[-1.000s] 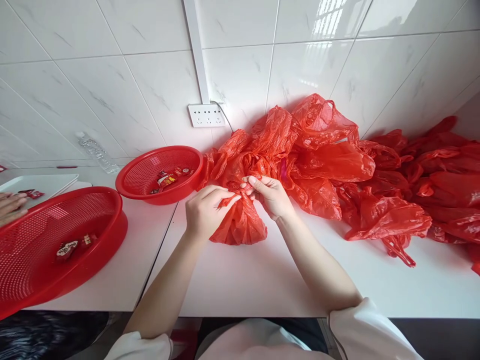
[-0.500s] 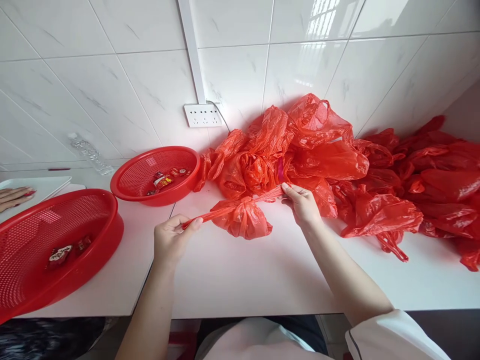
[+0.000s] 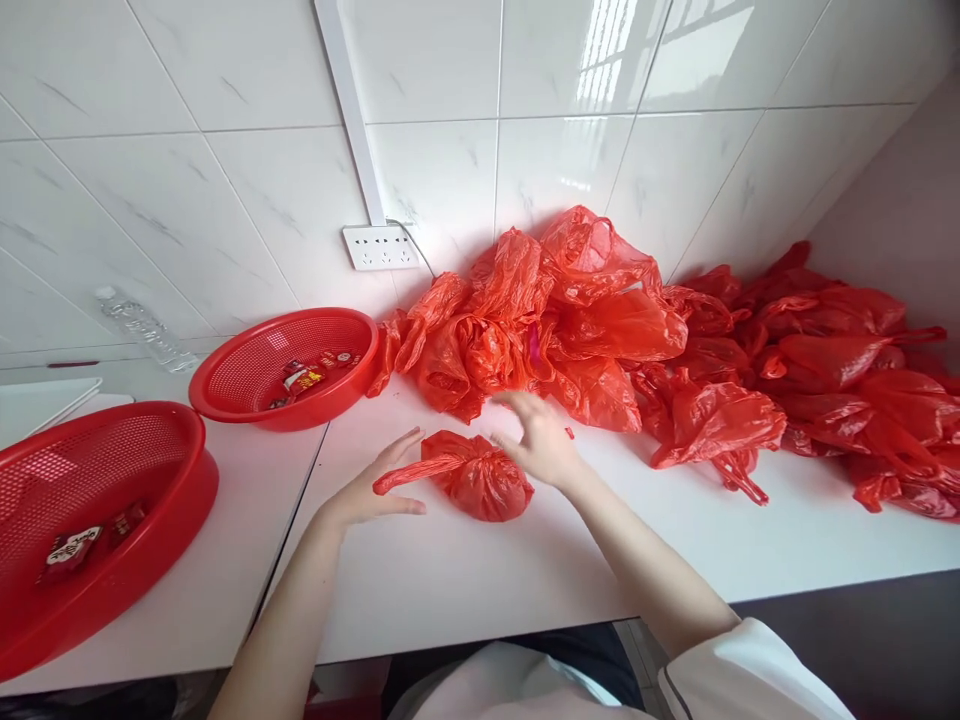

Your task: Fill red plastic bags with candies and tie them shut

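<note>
A small tied red plastic bag (image 3: 474, 477) lies on the white table (image 3: 525, 570) in front of me, one handle sticking out to the left. My left hand (image 3: 369, 487) hovers just left of it, fingers spread and empty. To the bag's right is my right hand (image 3: 538, 438), fingers stretched out and a little blurred, holding nothing. Behind them a large heap of red plastic bags (image 3: 600, 330) stretches to the right along the tiled wall.
Two red mesh baskets with a few wrapped sweets stand at the left, one far (image 3: 281, 368), one near (image 3: 90, 520). A clear water bottle (image 3: 142, 330) lies by the wall. A white wall socket (image 3: 380, 247) sits above the heap. A white tray's corner (image 3: 41, 405) shows far left.
Both hands pulled the bag's handles apart into a knot, then let go. The tied bag now lies on the table and both hands are open. The view shifted right.
</note>
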The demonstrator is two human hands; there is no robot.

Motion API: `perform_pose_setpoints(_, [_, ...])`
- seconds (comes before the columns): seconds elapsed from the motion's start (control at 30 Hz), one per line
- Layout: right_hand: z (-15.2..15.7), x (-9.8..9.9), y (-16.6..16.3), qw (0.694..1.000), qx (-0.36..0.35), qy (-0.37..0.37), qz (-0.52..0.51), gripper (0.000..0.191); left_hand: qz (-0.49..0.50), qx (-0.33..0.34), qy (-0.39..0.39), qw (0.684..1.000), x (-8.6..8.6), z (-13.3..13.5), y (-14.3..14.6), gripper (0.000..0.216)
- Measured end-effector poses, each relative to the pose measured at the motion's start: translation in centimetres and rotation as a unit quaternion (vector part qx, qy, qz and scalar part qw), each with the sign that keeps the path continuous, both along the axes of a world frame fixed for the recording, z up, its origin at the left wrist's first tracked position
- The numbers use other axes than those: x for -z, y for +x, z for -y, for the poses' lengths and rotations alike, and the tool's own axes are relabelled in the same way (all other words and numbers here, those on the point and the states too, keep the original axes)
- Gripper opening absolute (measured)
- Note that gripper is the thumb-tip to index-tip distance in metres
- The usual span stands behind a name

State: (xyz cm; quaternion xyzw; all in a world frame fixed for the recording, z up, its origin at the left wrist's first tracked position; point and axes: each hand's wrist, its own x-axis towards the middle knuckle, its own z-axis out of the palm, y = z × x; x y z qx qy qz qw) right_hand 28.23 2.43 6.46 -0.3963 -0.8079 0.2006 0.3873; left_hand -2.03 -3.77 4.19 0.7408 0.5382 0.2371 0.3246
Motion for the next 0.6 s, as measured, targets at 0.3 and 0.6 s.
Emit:
perform_pose_setpoints(0.3, [1.9, -0.4, 1.2, 0.982, -0.028, -0.125, 0.137, 0.014, -0.084, -0.009, 0.112, 0.990, 6.3, -2.5, 1.3, 0.090])
perform_pose_setpoints(0.6, [-4.6, -8.9, 19.2, 0.953, 0.250, -0.161, 0.061, 0.034, -0.171, -0.004, 0.073, 0.982, 6.6, -2.7, 1.0, 0.063])
